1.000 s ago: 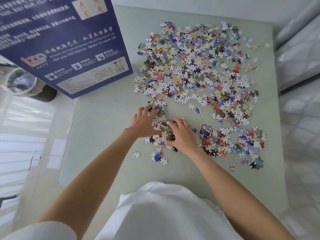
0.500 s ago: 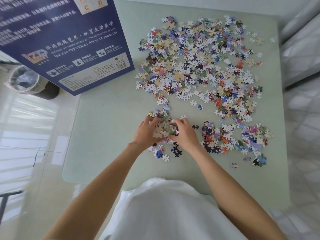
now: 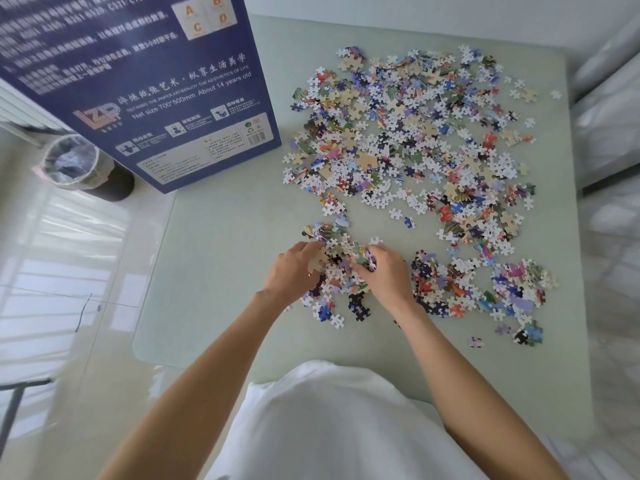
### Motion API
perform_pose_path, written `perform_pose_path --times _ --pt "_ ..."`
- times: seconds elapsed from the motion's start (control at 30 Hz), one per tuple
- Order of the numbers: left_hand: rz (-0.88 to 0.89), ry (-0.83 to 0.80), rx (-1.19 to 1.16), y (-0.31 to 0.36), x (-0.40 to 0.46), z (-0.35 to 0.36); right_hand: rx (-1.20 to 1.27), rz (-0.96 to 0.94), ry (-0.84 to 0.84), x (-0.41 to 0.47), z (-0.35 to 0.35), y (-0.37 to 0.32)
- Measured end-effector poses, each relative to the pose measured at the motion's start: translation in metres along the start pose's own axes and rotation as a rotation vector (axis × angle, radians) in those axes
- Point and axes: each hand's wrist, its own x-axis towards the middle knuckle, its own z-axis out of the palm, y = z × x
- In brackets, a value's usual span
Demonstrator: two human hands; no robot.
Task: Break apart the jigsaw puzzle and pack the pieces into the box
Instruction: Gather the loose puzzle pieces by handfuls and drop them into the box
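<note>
**Scooping 1 handful of loose pieces toward the box**

With my fingers curled inward from both sides, I have a small heap of pieces [image 3: 341, 268] cupped between my left hand [image 3: 294, 271] and my right hand [image 3: 384, 275]; the 2 hands press toward each other, each curled round its side of the heap, which sits on the near middle of the table [image 3: 221, 271].

I judge the breaking-apart step as good as done: I see almost only single pieces, no large joined section. The step in hand is gathering. My next move calls for squeezing the handful firmly, lifting it without shedding pieces, and carrying it left and away to the box [image 3: 138, 81].

Beyond my hands, the main scatter [image 3: 415, 133] covers the far right of the table, with a smaller patch [image 3: 485, 289] just right of my right hand.

The box lies at the table's far left corner, printed blue face up toward me, overhanging the edge. Its long axis seems to run from near-right to far-left, though the frame crops it. I cannot see its opening, so I must find that first.
</note>
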Motion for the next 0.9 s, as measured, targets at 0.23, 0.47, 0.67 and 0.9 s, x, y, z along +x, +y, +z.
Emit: perform_pose_path --times 0.23,0.47,0.67,0.9 --pt "-0.107 0.032 -0.072 -0.007 -0.002 -0.003 0.107 0.086 -0.013 -0.003 -0.008 0.010" --pt "-0.310 0.119 -0.265 -0.022 -0.003 -0.008 0.089 0.099 0.007 -0.007 -0.009 0.014" --pt "-0.364 -0.047 -0.262 -0.028 0.001 -0.012 0.105 0.149 -0.026 -0.010 -0.009 0.016" --pt "-0.306 0.067 -0.272 -0.017 -0.002 -0.003 0.017 0.159 -0.028 -0.010 0.000 0.010"
